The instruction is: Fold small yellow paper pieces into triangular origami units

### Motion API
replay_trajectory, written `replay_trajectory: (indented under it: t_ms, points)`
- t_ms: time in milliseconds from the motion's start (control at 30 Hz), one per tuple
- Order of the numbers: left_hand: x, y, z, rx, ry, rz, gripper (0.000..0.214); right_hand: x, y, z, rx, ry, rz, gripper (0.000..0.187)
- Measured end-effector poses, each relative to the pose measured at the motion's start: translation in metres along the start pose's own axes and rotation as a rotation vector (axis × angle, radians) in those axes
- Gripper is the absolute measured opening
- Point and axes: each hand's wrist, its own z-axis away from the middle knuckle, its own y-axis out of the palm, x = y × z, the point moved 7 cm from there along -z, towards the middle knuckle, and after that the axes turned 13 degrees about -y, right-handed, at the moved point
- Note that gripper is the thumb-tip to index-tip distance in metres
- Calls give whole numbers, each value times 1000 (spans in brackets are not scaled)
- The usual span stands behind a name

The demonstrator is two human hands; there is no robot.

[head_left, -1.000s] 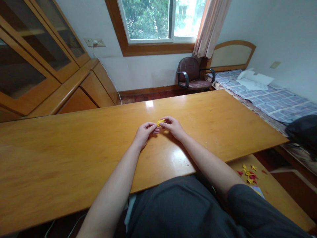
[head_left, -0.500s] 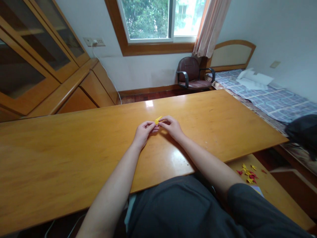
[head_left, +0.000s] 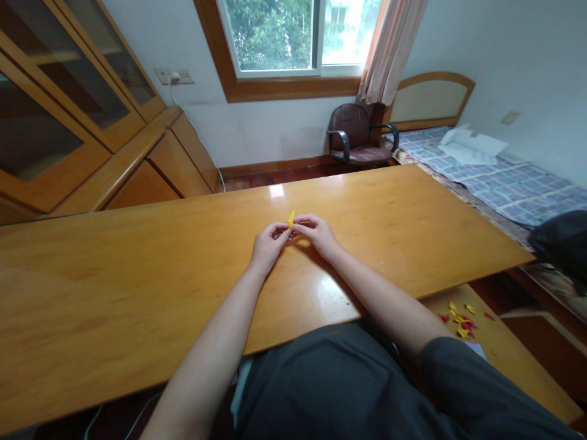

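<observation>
- The yellow paper piece was small and folded to a narrow point, its tip standing up just above the fingertips. Its creases were too small to make out.
- It sat at the centre of the frame, pinched between both hands just over the worktop.
- The left hand had its fingers closed on the paper's left side, and the right hand had its fingers closed on the right side. The fingertips of the two hands met around it.
- Wide stretches of wood lay to the left and right of the hands. The worktop's near edge ran across the lower frame by the person's dark-clothed lap, and its far edge crossed mid-frame.
- The surface was glossy orange-brown wood, with a bright patch of reflected light just beyond the hands.
- At lower right, a lower wooden surface carried scattered paper bits in yellow and red, well apart from the hands.
- A window and curtain filled the top centre, with a chair below them, a bed at right and a glass-fronted cabinet at upper left.
</observation>
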Motion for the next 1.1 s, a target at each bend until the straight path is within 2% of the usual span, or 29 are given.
replay_trajectory:
  t_ms: [267,433,567,733,1100]
  points:
    - [-5,0,4,-23,95,-217,20,2,4,1,14,21,-25,36]
    - [-2,2,4,18,112,-283,19,3,0,-1,22,-50,57,30]
    - [2,5,3,87,40,-165,25,7,-2,-2,40,-111,150,27]
    - [6,4,0,113,-78,42,37,13,1,-1,108,-137,200,26]
    - [12,4,-3,141,-93,33,36,11,3,1,146,-61,229,32]
